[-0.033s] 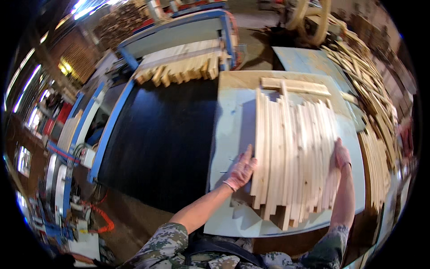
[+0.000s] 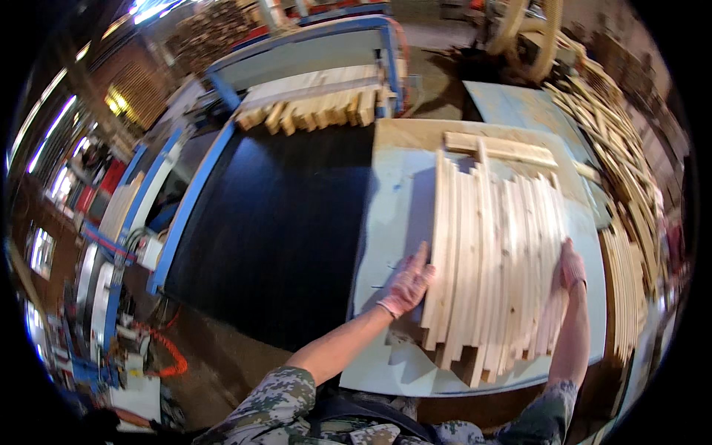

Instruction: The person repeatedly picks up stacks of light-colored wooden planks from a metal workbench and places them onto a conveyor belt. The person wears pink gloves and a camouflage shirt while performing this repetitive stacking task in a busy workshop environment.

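A bundle of long, pale wooden strips [image 2: 493,259] lies side by side on a light blue tabletop [image 2: 393,215], their ends uneven at near and far sides. My left hand [image 2: 409,286], in a pinkish work glove, rests against the bundle's left side with fingers stretched out. Along the opposite side, my gloved right hand [image 2: 572,268] lies with its fingers pointing away from me, partly turned from view. Between them the strips sit close together, and one sticks out farther at the far end. Just beyond lies a crosswise wooden piece [image 2: 512,150].
Left of the tabletop is a wide black belt [image 2: 274,230] with a blue side rail [image 2: 185,215]. Thicker wooden pieces [image 2: 311,104] lie at its far end beneath a blue machine frame [image 2: 311,33]. Loose wooden sticks [image 2: 615,159] are heaped at the right.
The whole view has shifted slightly, so the scene sits a little farther right and lower. Both hands keep their places against the strips.
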`<action>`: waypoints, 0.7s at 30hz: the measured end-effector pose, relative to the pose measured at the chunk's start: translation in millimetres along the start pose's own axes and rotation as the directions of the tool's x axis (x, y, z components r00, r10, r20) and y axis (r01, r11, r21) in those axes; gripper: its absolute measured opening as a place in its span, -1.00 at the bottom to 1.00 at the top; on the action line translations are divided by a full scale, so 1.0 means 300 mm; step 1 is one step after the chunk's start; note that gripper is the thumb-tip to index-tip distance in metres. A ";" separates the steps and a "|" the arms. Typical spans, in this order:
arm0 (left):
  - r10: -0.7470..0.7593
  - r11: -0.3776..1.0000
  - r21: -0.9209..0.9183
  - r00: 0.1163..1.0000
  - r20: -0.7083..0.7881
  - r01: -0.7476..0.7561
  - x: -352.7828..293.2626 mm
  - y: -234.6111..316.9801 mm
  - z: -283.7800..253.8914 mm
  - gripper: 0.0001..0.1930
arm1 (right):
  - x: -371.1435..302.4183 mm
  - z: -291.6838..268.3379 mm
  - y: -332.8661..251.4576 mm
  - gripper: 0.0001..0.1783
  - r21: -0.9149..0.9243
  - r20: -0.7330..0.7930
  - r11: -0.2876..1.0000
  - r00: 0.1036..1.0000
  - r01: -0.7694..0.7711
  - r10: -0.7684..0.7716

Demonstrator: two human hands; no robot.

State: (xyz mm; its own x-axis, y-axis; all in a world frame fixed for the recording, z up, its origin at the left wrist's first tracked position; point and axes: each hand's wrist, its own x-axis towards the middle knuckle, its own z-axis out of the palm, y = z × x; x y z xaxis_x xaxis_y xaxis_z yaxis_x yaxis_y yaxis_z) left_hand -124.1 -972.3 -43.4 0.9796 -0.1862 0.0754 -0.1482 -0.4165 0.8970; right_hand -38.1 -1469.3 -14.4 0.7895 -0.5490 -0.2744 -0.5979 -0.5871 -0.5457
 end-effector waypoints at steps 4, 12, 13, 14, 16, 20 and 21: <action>-0.001 0.999 -0.035 0.999 0.033 0.003 0.029 0.003 0.014 -0.01 | -0.094 -0.018 -0.039 0.03 0.048 -0.042 0.994 0.995 0.096 -0.094; -0.058 0.965 -0.257 0.998 0.018 0.061 0.077 -0.061 0.018 0.02 | -0.163 0.048 0.029 -0.15 0.426 0.139 0.903 0.983 0.052 -0.122; -0.048 0.961 -0.268 0.997 0.059 0.063 0.073 -0.049 -0.012 0.04 | -0.210 0.056 0.032 -0.19 0.448 0.133 0.893 0.985 0.038 -0.108; -0.064 0.962 -0.261 0.996 0.064 0.079 0.064 -0.066 -0.031 0.04 | -0.232 0.068 0.035 -0.21 0.426 0.131 0.904 0.986 0.037 -0.102; -0.093 0.962 -0.250 0.993 0.078 0.110 0.054 -0.102 -0.067 0.06 | -0.273 0.080 0.055 -0.24 0.381 0.122 0.924 0.989 0.035 -0.087; 0.129 0.941 -0.316 0.992 0.005 -0.121 -0.024 -0.150 -0.263 0.09 | -0.346 0.155 0.017 -0.31 0.414 0.160 0.902 0.967 0.119 -0.201; 0.120 0.940 -0.321 0.993 -0.009 -0.116 -0.062 -0.202 -0.322 0.09 | -0.520 0.203 -0.138 -0.31 0.427 0.171 0.899 0.968 0.094 -0.183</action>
State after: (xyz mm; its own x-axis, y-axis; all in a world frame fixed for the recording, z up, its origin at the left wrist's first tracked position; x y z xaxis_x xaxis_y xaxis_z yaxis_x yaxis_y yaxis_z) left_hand -120.2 -857.7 -57.0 0.9559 -0.2269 0.1862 -0.2098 -0.0846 0.9741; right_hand -128.0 -1323.1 2.7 0.8973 -0.3227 -0.3012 -0.4041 -0.3257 -0.8548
